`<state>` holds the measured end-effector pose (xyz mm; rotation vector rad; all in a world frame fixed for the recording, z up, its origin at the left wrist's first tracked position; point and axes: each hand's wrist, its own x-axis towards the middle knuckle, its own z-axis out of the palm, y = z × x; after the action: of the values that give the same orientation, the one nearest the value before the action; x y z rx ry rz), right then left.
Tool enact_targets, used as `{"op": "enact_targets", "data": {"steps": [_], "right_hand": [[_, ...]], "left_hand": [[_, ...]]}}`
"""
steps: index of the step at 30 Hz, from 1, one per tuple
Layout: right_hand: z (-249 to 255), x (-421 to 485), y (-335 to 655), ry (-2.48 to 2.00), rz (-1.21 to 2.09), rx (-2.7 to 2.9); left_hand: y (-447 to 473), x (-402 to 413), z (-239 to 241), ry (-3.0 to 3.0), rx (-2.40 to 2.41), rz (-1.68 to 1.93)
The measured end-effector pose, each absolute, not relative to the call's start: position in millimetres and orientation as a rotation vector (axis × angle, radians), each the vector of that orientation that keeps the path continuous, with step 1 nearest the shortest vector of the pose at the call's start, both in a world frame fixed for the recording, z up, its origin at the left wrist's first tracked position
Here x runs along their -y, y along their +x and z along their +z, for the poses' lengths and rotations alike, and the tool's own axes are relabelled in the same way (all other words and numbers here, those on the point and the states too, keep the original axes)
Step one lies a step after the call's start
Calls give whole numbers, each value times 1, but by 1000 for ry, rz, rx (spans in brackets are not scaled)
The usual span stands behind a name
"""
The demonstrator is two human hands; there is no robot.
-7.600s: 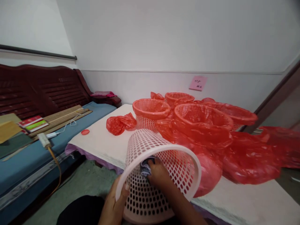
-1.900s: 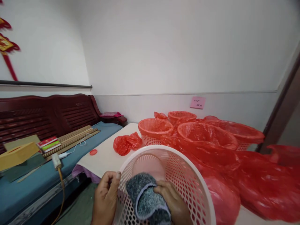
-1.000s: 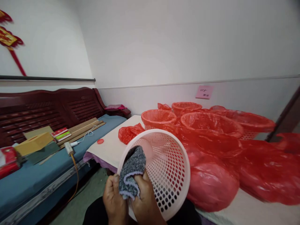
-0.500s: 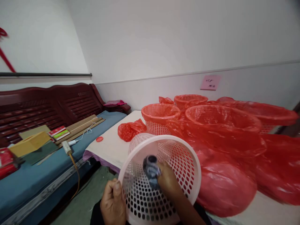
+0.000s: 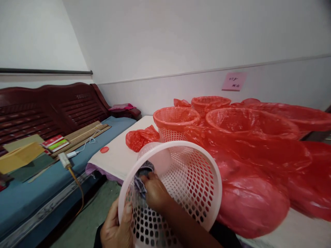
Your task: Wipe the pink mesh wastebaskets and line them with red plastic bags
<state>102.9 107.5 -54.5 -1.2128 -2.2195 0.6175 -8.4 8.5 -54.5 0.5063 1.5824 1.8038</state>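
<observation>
A pale pink plastic basket (image 5: 196,179) with many holes lies tipped, its mouth facing me. My left hand (image 5: 117,224) is closed around its rim at the lower left, thumb on the inside. Reaching into the basket, my right hand (image 5: 156,193) grips a bunched blue-grey cloth (image 5: 143,175). The cloth touches the left inner wall. Part of the right fingers is hidden by the cloth and the back of the hand.
Several baskets lined with red plastic bags (image 5: 177,117) stand on the pale tabletop (image 5: 116,162). A crumpled red bag (image 5: 142,137) and a small red disc (image 5: 104,150) lie nearby. Left is a wooden bench (image 5: 51,110) with a power strip (image 5: 64,160). A pink note (image 5: 234,81) hangs on the wall.
My right hand has moved the cloth left, from the middle of the basket to its left inner wall. The left hand still holds the rim, and the basket has turned slightly.
</observation>
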Motion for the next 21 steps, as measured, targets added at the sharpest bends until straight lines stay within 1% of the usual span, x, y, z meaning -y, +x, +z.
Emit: {"op": "enact_targets", "data": {"steps": [2, 5, 7, 10, 13, 15, 17, 21], "right_hand": [[-65, -120, 124, -1391, 482, 2436], [-71, -140, 148, -1578, 441, 2384], [-66, -143, 154, -1620, 453, 2350], [-50, -125, 148, -1508, 549, 2352], [-35, -87, 138, -1283, 600, 2358], [-33, -65, 140, -1134, 534, 2373], [-36, -55, 153, -1119, 400, 2498], [-41, -65, 194, -1442, 38, 2734]], "left_hand": [[-9, -9, -53, 557, -1633, 1804], [0, -10, -45, 662, -1654, 1796], [7, -10, -40, 748, -1703, 1800], [12, -12, -34, 836, -1803, 1803], [13, -13, -27, 885, -1819, 1801], [12, -15, -21, 913, -1796, 1821], [11, -16, -15, 942, -1789, 1852], [10, -19, -8, 1033, -1784, 1910]]}}
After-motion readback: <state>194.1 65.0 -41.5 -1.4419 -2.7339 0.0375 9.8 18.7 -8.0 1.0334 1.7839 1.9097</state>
